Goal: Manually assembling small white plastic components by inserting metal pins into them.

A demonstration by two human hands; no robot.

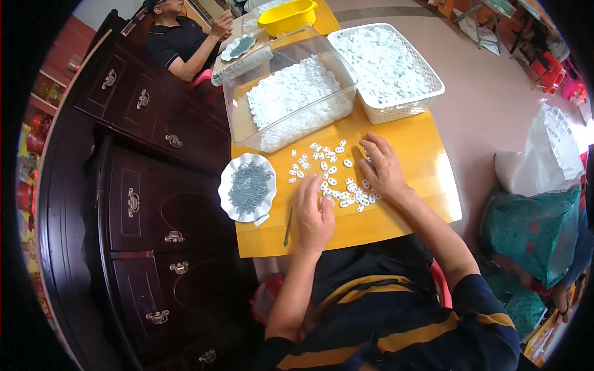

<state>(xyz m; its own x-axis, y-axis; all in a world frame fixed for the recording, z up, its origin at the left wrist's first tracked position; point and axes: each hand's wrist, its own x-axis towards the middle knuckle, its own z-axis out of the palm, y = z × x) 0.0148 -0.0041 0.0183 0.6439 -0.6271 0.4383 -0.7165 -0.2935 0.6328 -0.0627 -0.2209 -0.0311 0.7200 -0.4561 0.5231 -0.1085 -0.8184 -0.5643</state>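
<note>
Small white oval plastic pieces with two holes (pixel 332 182) lie scattered on the yellow wooden table (pixel 272 241) between my hands. My left hand (pixel 314 213) rests at their left edge, its fingers stretched out and nothing visible in it. On the far right side of the pieces is my right hand (pixel 383 166), fingers extended and apart, with a few pieces by its fingertips and under its palm. A white scalloped plate (pixel 270 201) holds a heap of thin grey metal pins or screws (pixel 249 187) to the left. Beside my left hand lies a thin dark rod (pixel 288 226).
Beyond the pieces stand a clear plastic bin (pixel 291 133) and a white basket (pixel 390 111), both full of white pieces. A yellow tub (pixel 288 23) sits farther back. Another person (pixel 185 46) sits at far left. Dark drawers (pixel 142 204) border the table; sacks (pixel 532 229) stand right.
</note>
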